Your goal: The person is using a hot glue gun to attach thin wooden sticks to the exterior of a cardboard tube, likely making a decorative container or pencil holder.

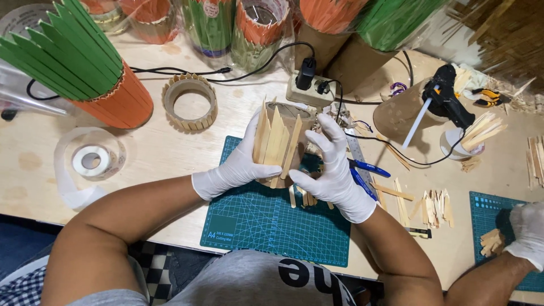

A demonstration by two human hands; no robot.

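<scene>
Over the green mat (272,218), held up: a brown tube (282,141) with pale wooden sticks (276,139) glued around its outside, gripped by gloved left hand (241,164) and right hand (331,167). Nearby, a white cup (460,141) full of sticks.

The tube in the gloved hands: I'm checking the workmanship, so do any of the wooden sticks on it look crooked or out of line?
Yes. On the cardboard tube held by the left hand and right hand, the wooden sticks stand unevenly: pointed tips reach different heights, and one leans diagonally across its neighbours. More loose sticks lie scattered on the table.
</scene>
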